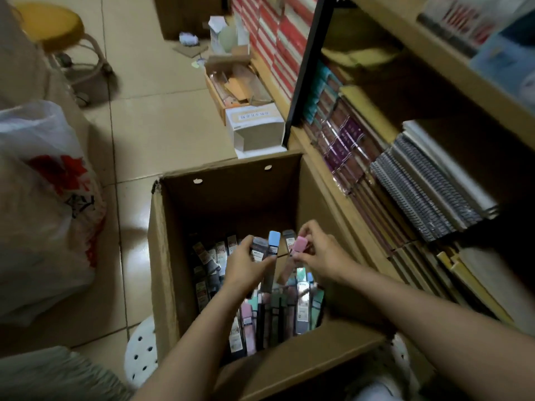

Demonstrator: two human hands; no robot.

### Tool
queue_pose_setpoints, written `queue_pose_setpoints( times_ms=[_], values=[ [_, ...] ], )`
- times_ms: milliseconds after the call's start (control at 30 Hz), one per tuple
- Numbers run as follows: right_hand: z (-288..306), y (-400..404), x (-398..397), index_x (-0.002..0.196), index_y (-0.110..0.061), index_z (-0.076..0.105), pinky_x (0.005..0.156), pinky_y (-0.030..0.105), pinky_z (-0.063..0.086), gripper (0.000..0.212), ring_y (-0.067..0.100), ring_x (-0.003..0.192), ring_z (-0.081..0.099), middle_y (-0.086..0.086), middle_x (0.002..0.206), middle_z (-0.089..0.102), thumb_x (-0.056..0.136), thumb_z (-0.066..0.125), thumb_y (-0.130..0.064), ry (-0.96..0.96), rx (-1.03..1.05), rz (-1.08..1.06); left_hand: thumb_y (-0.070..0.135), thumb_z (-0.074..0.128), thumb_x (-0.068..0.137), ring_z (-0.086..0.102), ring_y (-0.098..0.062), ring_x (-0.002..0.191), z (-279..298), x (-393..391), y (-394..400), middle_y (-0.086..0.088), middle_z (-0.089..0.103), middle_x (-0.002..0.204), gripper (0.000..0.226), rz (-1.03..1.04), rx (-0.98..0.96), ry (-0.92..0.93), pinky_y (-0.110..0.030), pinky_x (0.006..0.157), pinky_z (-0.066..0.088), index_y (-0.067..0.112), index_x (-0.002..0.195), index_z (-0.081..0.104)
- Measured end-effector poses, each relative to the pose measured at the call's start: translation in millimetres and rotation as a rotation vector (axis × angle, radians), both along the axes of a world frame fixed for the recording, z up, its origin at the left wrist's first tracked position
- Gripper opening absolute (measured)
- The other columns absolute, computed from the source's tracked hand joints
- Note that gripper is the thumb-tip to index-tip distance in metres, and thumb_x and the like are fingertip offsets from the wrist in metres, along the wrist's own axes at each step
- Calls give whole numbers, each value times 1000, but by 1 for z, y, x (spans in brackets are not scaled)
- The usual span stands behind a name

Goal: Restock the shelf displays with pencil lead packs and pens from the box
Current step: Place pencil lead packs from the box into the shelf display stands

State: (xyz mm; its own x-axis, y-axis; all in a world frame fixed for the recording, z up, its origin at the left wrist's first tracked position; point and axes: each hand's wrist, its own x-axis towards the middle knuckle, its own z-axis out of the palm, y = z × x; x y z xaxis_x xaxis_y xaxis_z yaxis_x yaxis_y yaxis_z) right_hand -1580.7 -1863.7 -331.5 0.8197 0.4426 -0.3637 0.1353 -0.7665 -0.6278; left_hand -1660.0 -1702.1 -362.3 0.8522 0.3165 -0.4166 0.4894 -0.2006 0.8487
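Observation:
An open cardboard box (162, 256) stands on the floor, its bottom covered with several pencil lead packs (249, 316). Both my hands are inside it. My left hand (246, 267) grips a small bunch of upright packs, one with a blue cap (273, 241). My right hand (321, 256) pinches a pack with a pink cap (299, 246) right beside that bunch. The wooden shelf (373, 117) runs along the right, stacked with notebooks.
A white plastic bag (43, 204) with red print sits on the left. A white perforated stool (142, 351) is at the box's near-left corner. Small cartons (254, 128) and a tray of stationery lie on the floor beyond the box. A yellow stool (52, 21) stands at far left.

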Motion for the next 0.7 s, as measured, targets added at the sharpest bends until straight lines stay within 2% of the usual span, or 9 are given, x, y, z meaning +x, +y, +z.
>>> queue_pose_setpoints(
  times_ms=[67,167,300,367,433,467,567,633,700],
  values=[
    [45,-1,7,104,-20,39,68,21,48,37,13,84,60,0,94,60,86,70,-10,-136,47,-27,19,77,79,63,-12,83,32,14,5,7,65,87,23,-119,91,-98,-28,70,51,23,89,57],
    [118,-8,11,110,-15,34,70,11,46,40,10,80,57,2,94,57,88,67,-8,-365,99,-29,21,78,78,61,-5,83,93,38,12,9,66,92,24,-251,141,-225,-17,65,43,25,91,58],
    [198,-29,7,113,-17,31,74,36,54,40,19,83,63,2,93,60,91,64,-11,-483,146,-56,21,78,79,61,-16,103,177,66,9,-1,65,112,46,-486,225,-358,-28,85,50,15,121,60],
    [226,-42,5,111,-20,32,70,34,56,39,11,82,63,-3,92,59,91,65,-15,-544,123,-64,20,78,80,63,-9,101,211,75,4,4,66,110,48,-555,216,-414,-22,81,52,20,123,59],
    [251,-55,5,108,-25,33,61,20,49,41,3,79,59,-11,89,55,89,68,-18,-628,91,-75,20,78,79,62,11,85,240,81,-5,18,63,98,43,-582,173,-486,-8,66,49,26,118,59],
    [263,-61,6,106,-28,33,58,15,43,41,0,77,58,-13,88,54,88,69,-19,-657,81,-84,20,78,79,61,15,76,250,84,-11,19,62,93,41,-583,135,-522,-7,60,49,27,114,58],
    [300,-76,6,103,-27,37,59,18,45,42,6,75,61,-10,83,59,85,73,-19,-727,49,-112,17,79,79,60,7,56,272,90,-34,14,66,81,39,-555,17,-596,-13,48,46,40,99,54],
    [324,-86,5,104,-24,41,66,29,52,40,9,77,63,-10,83,60,83,74,-19,-794,30,-137,16,77,80,65,3,66,285,94,-50,13,70,81,34,-588,-63,-634,-15,53,49,43,89,58],
    [348,-96,3,106,-24,44,69,28,54,37,6,79,64,-9,85,61,85,74,-19,-841,33,-178,17,74,83,69,-1,79,298,98,-62,15,72,92,29,-619,-176,-646,-16,59,52,38,100,62]
  ],
)
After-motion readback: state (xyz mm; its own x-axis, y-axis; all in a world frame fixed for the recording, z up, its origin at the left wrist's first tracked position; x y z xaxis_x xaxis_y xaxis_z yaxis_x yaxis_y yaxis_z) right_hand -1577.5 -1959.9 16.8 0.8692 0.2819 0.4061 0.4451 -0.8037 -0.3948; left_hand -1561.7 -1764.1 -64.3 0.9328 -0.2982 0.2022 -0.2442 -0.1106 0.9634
